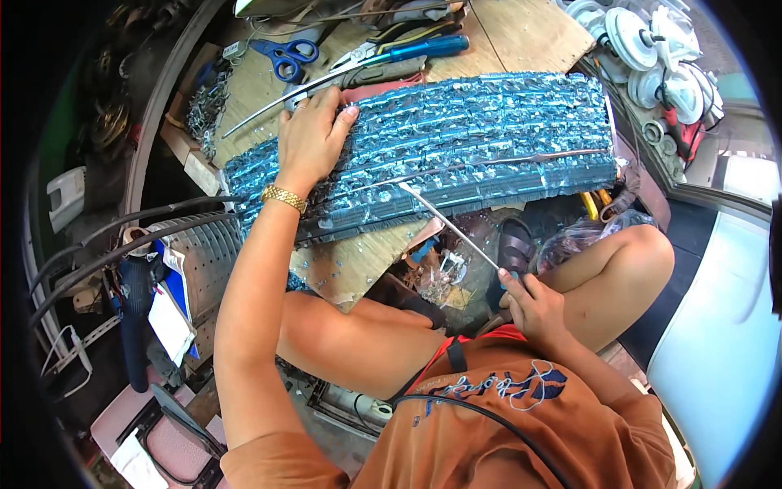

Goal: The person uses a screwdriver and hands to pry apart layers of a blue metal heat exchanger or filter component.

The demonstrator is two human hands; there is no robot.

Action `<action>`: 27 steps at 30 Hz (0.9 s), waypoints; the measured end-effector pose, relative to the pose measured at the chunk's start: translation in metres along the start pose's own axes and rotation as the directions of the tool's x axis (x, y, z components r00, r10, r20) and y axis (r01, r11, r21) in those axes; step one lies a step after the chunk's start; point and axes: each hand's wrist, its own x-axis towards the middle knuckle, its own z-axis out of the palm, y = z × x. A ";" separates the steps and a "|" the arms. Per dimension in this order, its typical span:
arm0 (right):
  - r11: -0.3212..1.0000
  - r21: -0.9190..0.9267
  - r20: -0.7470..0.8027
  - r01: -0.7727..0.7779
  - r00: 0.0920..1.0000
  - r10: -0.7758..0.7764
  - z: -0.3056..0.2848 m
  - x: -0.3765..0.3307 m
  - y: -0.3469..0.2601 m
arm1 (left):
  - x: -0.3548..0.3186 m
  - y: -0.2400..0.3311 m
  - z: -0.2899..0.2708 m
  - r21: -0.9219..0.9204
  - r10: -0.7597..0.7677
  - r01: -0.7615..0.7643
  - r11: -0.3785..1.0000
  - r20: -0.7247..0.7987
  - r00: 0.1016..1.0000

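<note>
Nearest to us, above the crossed legs point(366, 334), is the right hand point(535, 308). Its fingers are closed around the handle of a thin metal rod point(460, 232). The rod points to 10 o'clock, and its tip meets the near part of a long blue finned block point(489, 122).

From this right grip, the block lies at 11 o'clock, apart from the fingers; only the rod reaches it. Its near edge has straight dark fins, but the upper rows look torn and crumpled.

Our left hand point(316, 138), with a gold bracelet point(284, 199) on the wrist, rests on the block's left part, the thumb spread from the fingers. From there, most of the block stretches toward 3 o'clock.

Farther, beyond the block, we see a blue-handled screwdriver point(423, 49) at 12 o'clock and blue scissors point(285, 59) at 10 o'clock.
</note>
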 end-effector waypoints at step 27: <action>0.961 0.275 0.202 -0.038 0.979 -0.019 -0.121 0.029 -0.060 | -0.040 -0.069 -0.031 -0.061 -0.017 0.014 0.998 -0.048 0.999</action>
